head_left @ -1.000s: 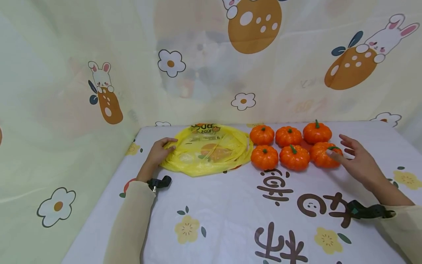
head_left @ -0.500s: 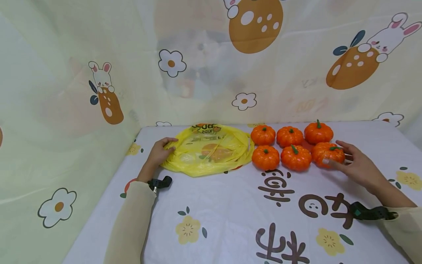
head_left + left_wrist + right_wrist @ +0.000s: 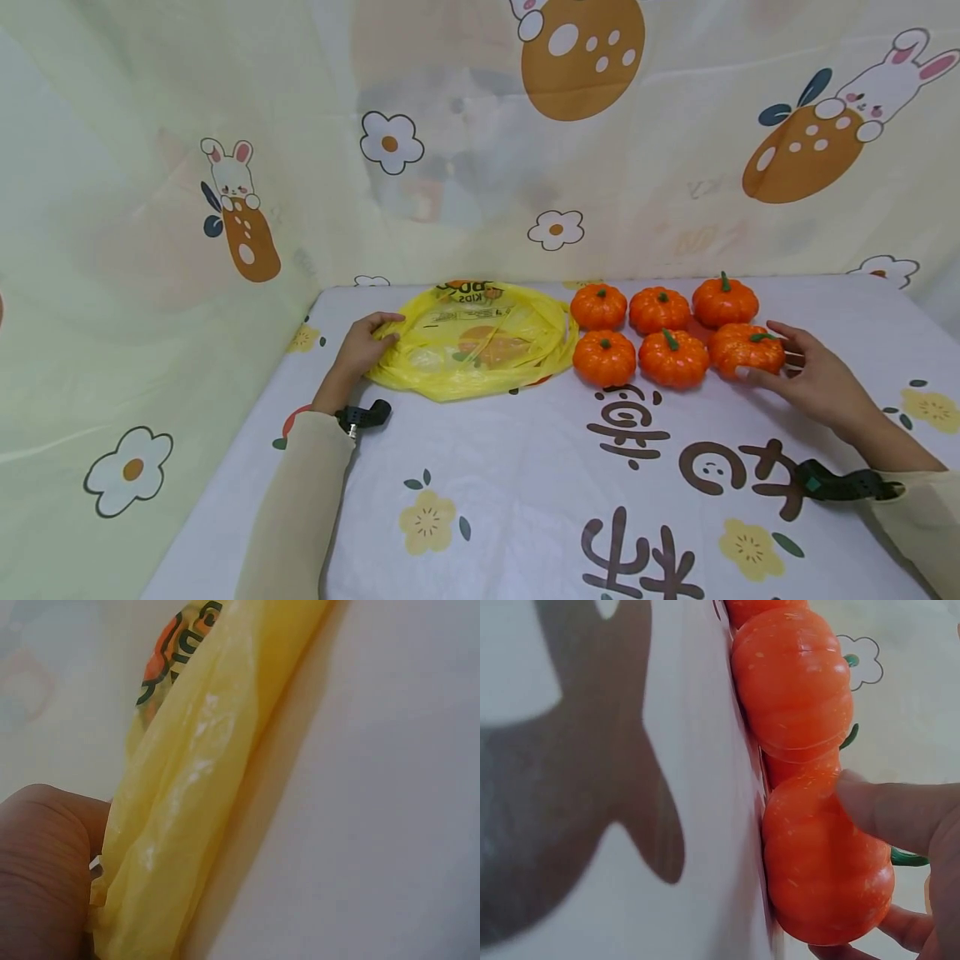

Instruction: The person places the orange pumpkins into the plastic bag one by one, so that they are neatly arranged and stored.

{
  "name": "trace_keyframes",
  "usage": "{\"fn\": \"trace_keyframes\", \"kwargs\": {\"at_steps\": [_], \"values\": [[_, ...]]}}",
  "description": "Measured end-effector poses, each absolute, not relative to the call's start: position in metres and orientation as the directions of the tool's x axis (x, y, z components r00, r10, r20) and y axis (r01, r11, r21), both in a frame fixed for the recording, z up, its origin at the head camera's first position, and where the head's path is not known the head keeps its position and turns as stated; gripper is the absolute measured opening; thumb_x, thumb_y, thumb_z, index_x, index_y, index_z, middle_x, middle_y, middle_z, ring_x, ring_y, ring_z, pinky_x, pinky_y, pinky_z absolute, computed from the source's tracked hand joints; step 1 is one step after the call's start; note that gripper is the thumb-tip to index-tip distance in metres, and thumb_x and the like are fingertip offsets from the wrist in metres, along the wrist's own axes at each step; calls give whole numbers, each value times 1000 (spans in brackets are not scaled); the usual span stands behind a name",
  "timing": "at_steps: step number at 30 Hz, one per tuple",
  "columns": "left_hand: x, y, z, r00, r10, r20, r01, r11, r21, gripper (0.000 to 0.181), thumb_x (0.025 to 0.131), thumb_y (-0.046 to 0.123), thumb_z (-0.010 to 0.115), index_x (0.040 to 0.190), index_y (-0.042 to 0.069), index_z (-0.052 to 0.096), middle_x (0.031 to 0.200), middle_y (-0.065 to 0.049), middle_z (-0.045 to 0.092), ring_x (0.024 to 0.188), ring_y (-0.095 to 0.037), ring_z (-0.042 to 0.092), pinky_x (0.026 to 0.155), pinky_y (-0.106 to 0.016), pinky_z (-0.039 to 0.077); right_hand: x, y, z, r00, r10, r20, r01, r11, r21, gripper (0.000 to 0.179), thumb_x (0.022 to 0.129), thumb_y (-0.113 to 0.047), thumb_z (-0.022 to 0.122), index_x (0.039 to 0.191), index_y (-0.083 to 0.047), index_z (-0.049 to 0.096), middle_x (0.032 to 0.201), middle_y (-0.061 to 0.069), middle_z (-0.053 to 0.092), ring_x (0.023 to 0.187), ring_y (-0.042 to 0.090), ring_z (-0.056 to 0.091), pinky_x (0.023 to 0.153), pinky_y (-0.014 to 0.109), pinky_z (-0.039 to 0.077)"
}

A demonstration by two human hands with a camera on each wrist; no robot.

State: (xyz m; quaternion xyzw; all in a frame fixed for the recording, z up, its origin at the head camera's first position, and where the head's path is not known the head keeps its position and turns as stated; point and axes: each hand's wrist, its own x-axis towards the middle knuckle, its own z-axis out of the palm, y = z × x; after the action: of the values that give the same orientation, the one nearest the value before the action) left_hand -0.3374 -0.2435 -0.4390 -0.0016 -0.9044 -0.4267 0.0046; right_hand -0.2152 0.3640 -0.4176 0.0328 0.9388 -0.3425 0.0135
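Observation:
In the head view, a yellow plastic bag (image 3: 472, 367) lies on the table with its mouth spread round. At its left edge is my left hand (image 3: 362, 346); the left wrist view shows the thumb against the bag's gathered edge, holding it. Six small orange pumpkins stand in two rows just right of the bag. My right hand (image 3: 821, 379) grips the front right pumpkin (image 3: 745, 348), thumb on its near side and fingers round its far side. In the right wrist view this pumpkin (image 3: 821, 870) stays beside its neighbour (image 3: 791, 686), the green stem partly behind the thumb.
A white tablecloth (image 3: 510, 483) with printed flowers and dark characters covers the table. Behind it and at the left hang cream curtains (image 3: 465, 200) with rabbit prints. The back right pumpkin (image 3: 724, 302) stands close behind the one I hold.
My right hand has moved in from the right and closed its thumb and fingers round the front right pumpkin. The left hand and the bag have stayed put.

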Motion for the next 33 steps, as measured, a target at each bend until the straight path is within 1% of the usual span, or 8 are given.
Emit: {"fn": "trace_keyframes", "kwargs": {"at_steps": [7,17,25,33], "values": [[-338,-243,-438,-1000,-5,1,-2,641,768,33,97,13,58,129,15,62,149,-10,50,140,-28,41,118,-47,31,-215,363,-417,-997,63,-52,81,762,-642,97,92,-42,65,155,4,7,144,44,25,121,59,33,97,72,39],[-337,-243,-438,-1000,-1,3,2,629,777,32,96,14,59,128,15,63,148,-9,50,139,-27,41,118,-46,31,-217,366,-419,-996,67,-50,84,784,-616,103,89,-54,64,154,5,10,142,44,28,121,58,35,97,70,40],[-338,-243,-438,-1000,0,-5,-3,638,770,32,96,14,58,128,15,63,148,-9,50,138,-27,42,118,-47,31,-216,366,-422,-997,77,-26,76,778,-623,100,90,-51,65,154,5,12,143,43,28,119,58,36,95,69,43],[-337,-242,-438,-1000,-7,-6,-9,638,770,32,97,14,58,128,15,63,148,-9,50,139,-27,41,119,-47,30,-216,364,-420,-993,115,-12,97,773,-627,101,90,-54,64,155,3,11,145,42,27,117,56,37,92,67,46]]}}
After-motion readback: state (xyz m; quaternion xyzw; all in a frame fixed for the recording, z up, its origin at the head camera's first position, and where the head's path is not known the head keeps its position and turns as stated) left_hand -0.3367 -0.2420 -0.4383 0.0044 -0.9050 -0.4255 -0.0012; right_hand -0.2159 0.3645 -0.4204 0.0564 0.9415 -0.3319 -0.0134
